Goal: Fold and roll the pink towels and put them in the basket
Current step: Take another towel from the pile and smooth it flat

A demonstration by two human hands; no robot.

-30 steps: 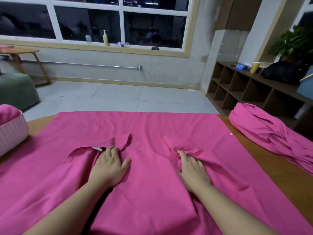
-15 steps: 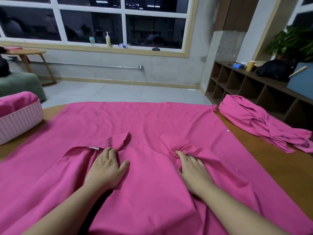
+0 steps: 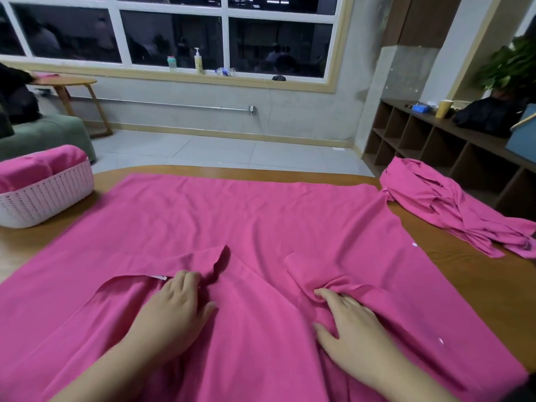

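A large pink towel (image 3: pixel 261 216) lies spread across the wooden table (image 3: pixel 478 285). Its near part is folded up toward the middle, with two loose flap corners there. My left hand (image 3: pixel 174 314) rests flat on the left flap, fingertips at its edge beside a small white tag. Over on the right flap my right hand (image 3: pixel 348 323) presses down, its fingertips pushed into a bunched crease. A pale pink basket (image 3: pixel 49 198) stands at the table's left with rolled pink towels (image 3: pixel 37 166) inside. At the right edge a heap of crumpled pink towels (image 3: pixel 449 210) lies.
A strip of bare wood runs along the table's far edge and right side. Beyond the table are a tiled floor, a green seat and small wooden side table at left, and brown cubby shelves at right holding a cup and dark bag.
Both hands stay pressed on the folded flaps in about the same places. The view has swung, so the basket and the heap of towels show more fully now.
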